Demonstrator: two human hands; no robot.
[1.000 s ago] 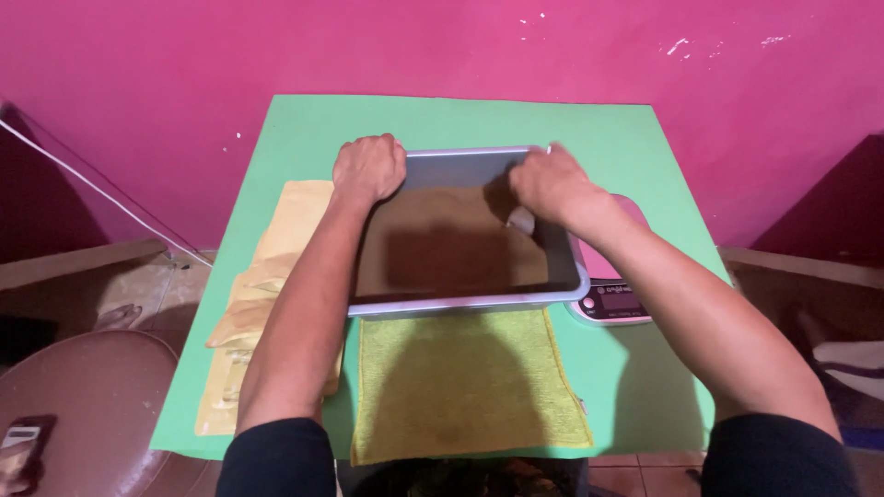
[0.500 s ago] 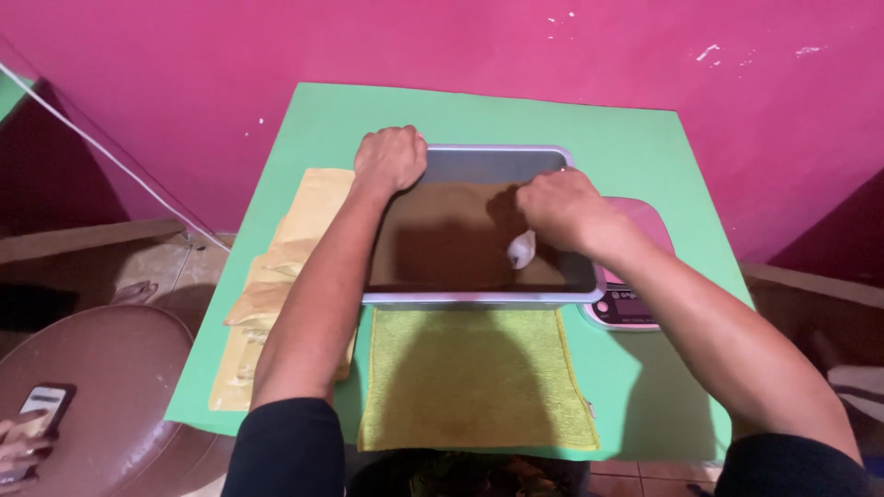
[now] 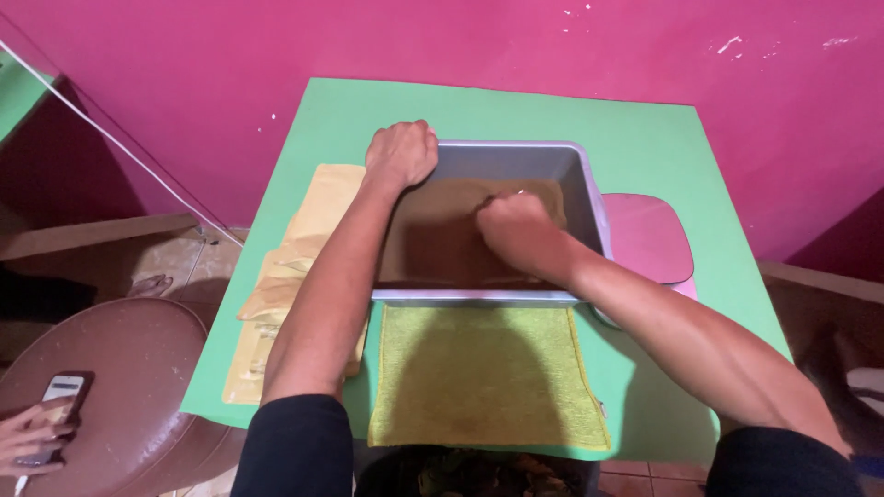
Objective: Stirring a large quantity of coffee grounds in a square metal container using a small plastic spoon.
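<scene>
A grey metal tray [image 3: 479, 296] filled with brown powder [image 3: 433, 244] stands in the middle of the green table [image 3: 552, 110]. My left hand [image 3: 401, 152] is closed over the tray's far left corner. Inside the tray, my right hand [image 3: 516, 225] is fisted and pressed down into the powder. It holds a small spoon, of which only a pale tip [image 3: 520, 191] shows past the knuckles. The spoon's bowl is hidden under the hand.
A pink kitchen scale [image 3: 649, 235] sits against the tray's right side. A yellow-green cloth [image 3: 483, 373] lies in front, and yellowish paper bags [image 3: 285, 276] are stacked to the left. Another person's hand holds a phone [image 3: 60, 396] over a brown stool [image 3: 129, 368].
My right hand has come from the tray's far right corner down into the powder near the middle. My left hand stays on the far left corner. The view has tilted slightly.
</scene>
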